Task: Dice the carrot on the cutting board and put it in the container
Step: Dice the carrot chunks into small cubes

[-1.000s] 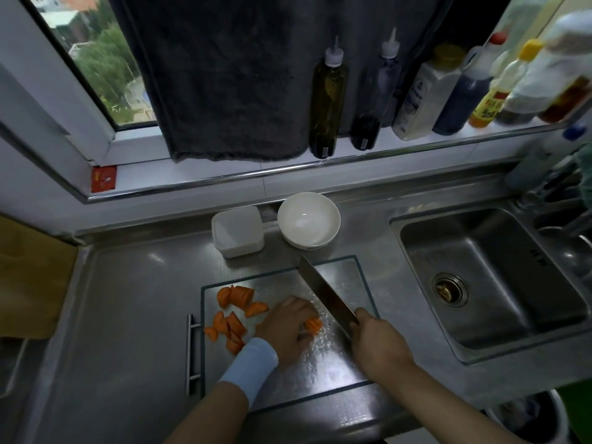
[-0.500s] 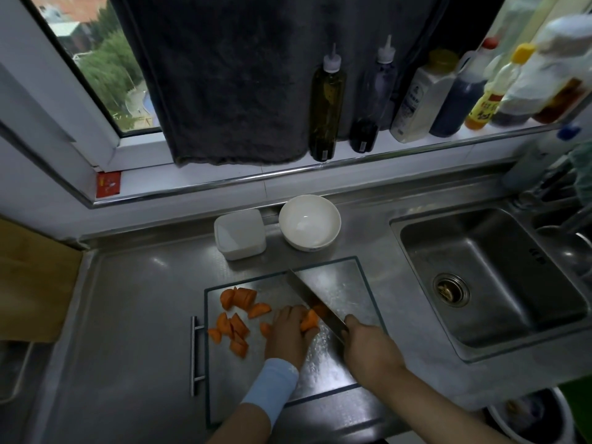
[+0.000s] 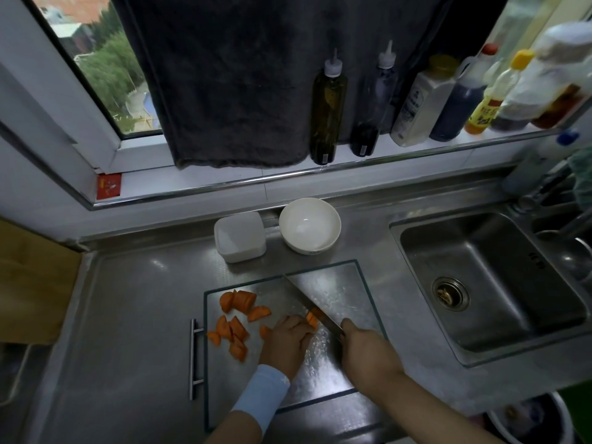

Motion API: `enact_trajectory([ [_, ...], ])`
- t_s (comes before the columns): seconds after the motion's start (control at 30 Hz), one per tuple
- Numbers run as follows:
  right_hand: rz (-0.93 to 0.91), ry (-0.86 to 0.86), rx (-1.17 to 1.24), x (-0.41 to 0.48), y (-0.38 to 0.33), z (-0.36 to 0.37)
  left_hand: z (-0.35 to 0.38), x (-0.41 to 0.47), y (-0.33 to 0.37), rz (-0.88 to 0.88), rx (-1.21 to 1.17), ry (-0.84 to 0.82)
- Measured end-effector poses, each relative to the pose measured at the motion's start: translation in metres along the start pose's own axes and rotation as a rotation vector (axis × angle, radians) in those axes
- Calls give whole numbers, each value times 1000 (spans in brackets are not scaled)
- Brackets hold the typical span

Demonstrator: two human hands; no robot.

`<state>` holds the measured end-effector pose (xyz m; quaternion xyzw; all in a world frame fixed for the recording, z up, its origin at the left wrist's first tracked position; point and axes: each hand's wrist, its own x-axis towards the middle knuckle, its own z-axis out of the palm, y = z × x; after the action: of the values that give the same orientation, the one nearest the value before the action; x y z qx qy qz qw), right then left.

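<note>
1. Your left hand (image 3: 286,342), with a light-blue wristband (image 3: 261,397) on the wrist, is low in the centre of the frame. Its fingers curl down over a small orange carrot piece (image 3: 312,320) and pin it to the board.
2. Your right hand (image 3: 365,350), just right of the left, is wrapped round the handle of a broad steel knife (image 3: 307,302). The blade runs up and to the left across the board, and it meets the carrot piece right beside your left fingertips.
3. The clear rectangular cutting board (image 3: 339,290) with a dark rim lies flat on the stainless-steel counter (image 3: 128,315). A metal bar handle (image 3: 192,357) sits at its left edge.
4. Loose orange carrot chunks (image 3: 237,315) lie scattered on the left part of the board, left of your left hand.
5. The white square plastic container (image 3: 239,237) stands on the counter just above the board's upper left corner. A round white bowl (image 3: 309,225) stands just beside it on the right.
6. A steel sink (image 3: 480,283) fills the right of the frame. A dark grey towel (image 3: 224,75) hangs at top centre, and bottles (image 3: 328,107) line the sill to its right.
</note>
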<state>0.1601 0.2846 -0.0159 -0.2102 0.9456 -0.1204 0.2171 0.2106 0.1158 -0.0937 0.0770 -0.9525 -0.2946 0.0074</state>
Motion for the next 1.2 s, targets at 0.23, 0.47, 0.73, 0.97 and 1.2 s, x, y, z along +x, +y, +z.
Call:
enact_trajectory([
  [0.23, -3, -48, -75, -12, -11, -9, -9, 3, 5, -66, -57, 12],
  [0.47, 35, -66, -72, -16, -18, -13, -11, 5, 7, -86, -95, -19],
  [0.73, -4, -65, 11, 3, -15, -17, -13, 5, 3, -95, -109, -26],
  [0.97, -35, -52, 82, 23, -19, 2, -13, 3, 3, -83, -116, -13],
  [1.2, -52, -66, 71, 34, -22, 0, -13, 2, 6, -55, -142, 30],
])
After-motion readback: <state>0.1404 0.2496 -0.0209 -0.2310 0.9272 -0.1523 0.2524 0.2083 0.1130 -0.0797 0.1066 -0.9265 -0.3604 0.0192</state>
